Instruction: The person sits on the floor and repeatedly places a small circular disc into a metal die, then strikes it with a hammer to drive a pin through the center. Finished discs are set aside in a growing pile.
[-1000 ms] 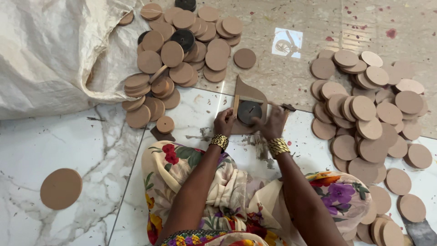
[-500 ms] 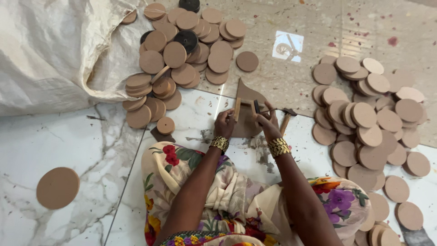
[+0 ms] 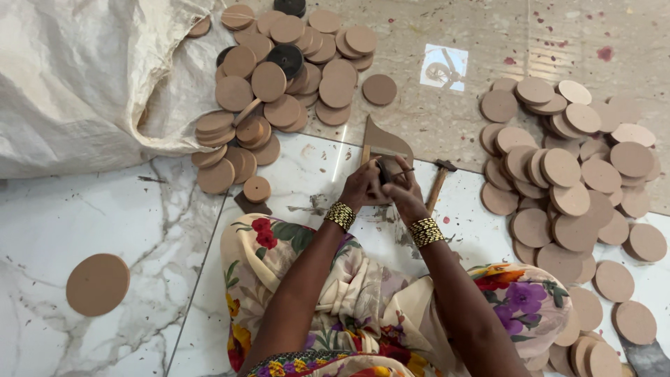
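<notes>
Brown board piece (image 3: 386,143), pointed at top, stands on the pale floor just ahead of the knees, both hands closed on its lower edge: left hand (image 3: 363,187) grasping the left side, right hand (image 3: 400,194) pinching what may be a small dark part against it. Risk: a slip could tip the piece onto the hammer (image 3: 438,183) just beside. A white sack (image 3: 77,77), unlabelled, lies upper left, brown discs (image 3: 279,77) spilling from it.

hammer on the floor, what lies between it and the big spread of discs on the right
In the head view, only bare white marble floor lies between the hammer and the right-hand discs; a small red fleck marks it.
</notes>
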Demonstrator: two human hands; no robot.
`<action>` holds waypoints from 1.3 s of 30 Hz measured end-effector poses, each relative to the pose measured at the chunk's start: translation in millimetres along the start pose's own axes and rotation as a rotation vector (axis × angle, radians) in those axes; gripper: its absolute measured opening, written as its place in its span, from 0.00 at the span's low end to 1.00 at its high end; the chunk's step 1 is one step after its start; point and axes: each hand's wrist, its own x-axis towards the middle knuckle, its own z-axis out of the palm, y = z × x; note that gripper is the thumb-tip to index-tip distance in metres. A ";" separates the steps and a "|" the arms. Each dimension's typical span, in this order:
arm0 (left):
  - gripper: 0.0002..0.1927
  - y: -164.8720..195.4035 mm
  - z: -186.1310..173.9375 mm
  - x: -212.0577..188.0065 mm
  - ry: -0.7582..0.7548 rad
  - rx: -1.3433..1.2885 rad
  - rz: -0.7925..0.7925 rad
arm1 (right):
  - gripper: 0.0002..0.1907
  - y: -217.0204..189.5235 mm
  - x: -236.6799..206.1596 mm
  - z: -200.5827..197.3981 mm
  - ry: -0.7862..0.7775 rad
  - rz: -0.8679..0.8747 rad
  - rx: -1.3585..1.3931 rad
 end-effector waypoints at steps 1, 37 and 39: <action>0.36 2.5 -0.4 0.6 0.065 -0.054 -0.039 | 0.44 -2.6 0.3 -0.9 -0.002 -0.013 0.157; 0.27 11.5 -6.0 -6.8 0.051 0.183 0.138 | 0.19 -17.1 9.1 -5.3 0.269 -0.114 -0.658; 0.27 7.2 -4.0 -7.1 0.038 0.256 0.141 | 0.17 -20.5 6.2 -2.6 0.264 0.013 -0.516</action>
